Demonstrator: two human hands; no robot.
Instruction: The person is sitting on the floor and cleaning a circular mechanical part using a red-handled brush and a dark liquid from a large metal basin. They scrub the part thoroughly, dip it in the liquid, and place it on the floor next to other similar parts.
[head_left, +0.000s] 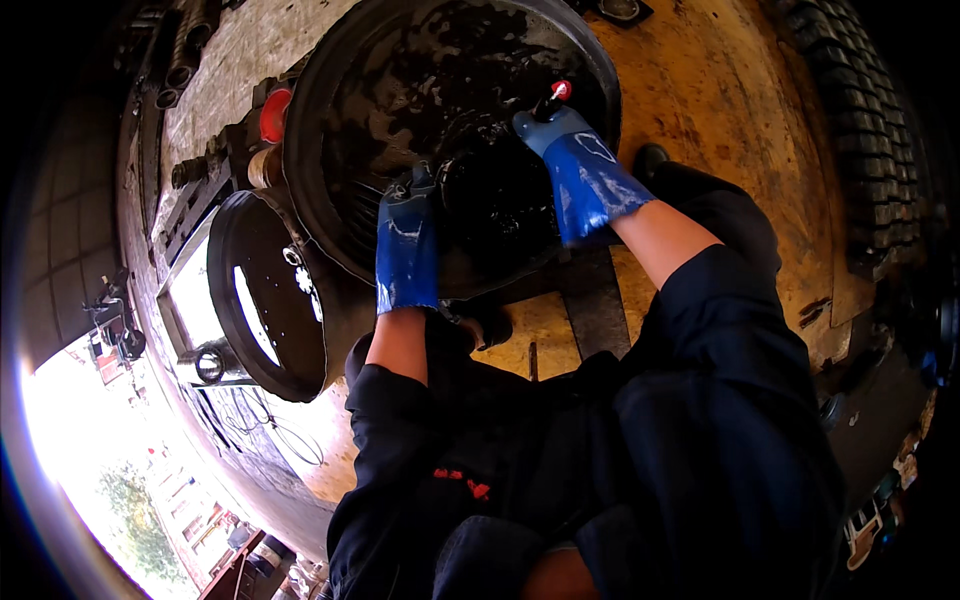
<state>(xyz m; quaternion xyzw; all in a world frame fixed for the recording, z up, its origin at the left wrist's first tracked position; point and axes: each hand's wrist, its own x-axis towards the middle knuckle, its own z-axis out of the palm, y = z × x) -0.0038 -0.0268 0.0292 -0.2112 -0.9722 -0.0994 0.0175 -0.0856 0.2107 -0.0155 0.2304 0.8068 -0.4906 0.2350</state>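
Both my hands wear long blue rubber gloves, wet and smeared dark toward the fingers. They work over a big round black basin (300,170) of dark, shiny liquid. My right hand (568,140) is closed on a dark tool handle with a red-and-white end (561,91); the tool's far part does not show. My left hand (405,215) is at the basin's left side, its darkened fingers bent near a black, round, wet shape (480,190). Whether those fingers grip it is hard to see in the dark.
Left of the basin stands a second round black pan (225,290) with liquid. A red round cap (274,115) and metal parts lie beside the basin. A large tyre (850,120) is at the right. The floor (720,90) is stained yellow-brown.
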